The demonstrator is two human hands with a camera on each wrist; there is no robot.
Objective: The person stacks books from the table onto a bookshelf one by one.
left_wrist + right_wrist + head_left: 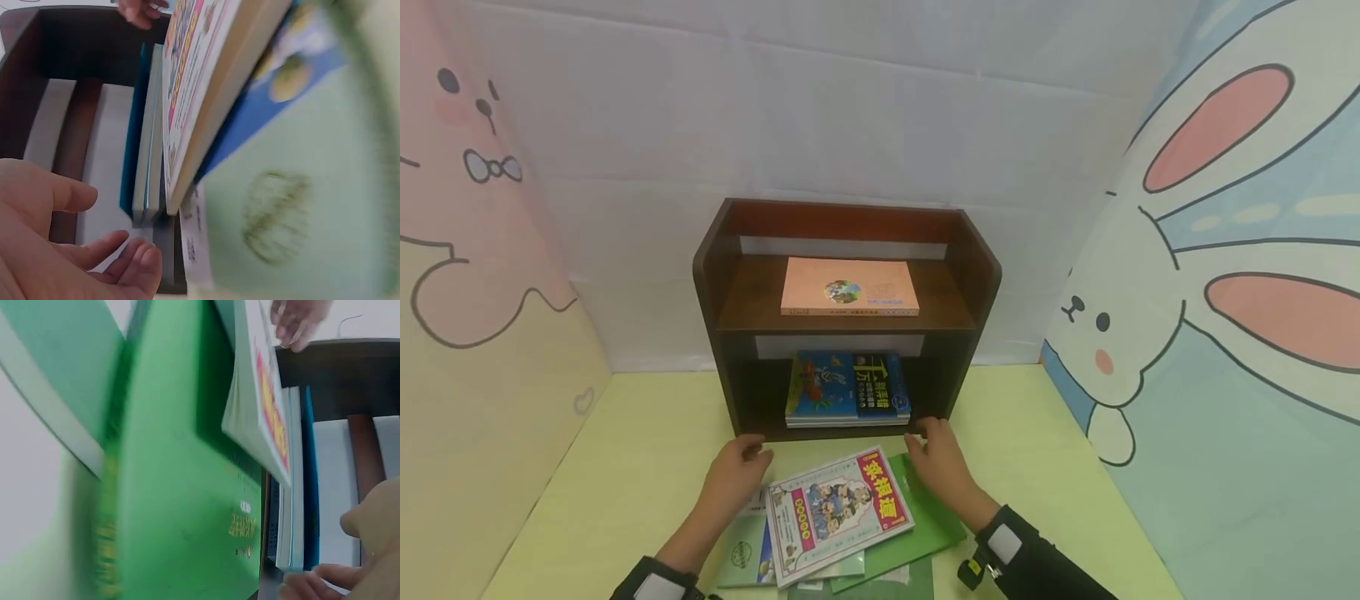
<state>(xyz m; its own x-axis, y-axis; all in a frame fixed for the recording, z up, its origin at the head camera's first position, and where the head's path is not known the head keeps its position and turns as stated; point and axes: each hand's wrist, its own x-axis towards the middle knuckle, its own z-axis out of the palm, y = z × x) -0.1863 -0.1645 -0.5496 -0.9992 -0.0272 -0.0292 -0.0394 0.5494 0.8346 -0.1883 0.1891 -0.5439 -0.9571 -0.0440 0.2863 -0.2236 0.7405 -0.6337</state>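
My left hand hovers by the front left of the bookshelf's lower edge, its fingers loosely bent and holding nothing. On the other side, my right hand is near the shelf's front right edge, also without anything in its grasp. Between the hands lies a white book with a pink title panel, tilted on top of a loose pile. Beneath it are a bright green book, a pale green book and a darker green one. Several blue-covered books lie stacked on the lower shelf.
The dark brown two-tier bookshelf stands against a white cloth backdrop. An orange-pink book lies flat on its upper shelf. Pale yellow table surface extends to both sides, and a rabbit-printed panel borders the right.
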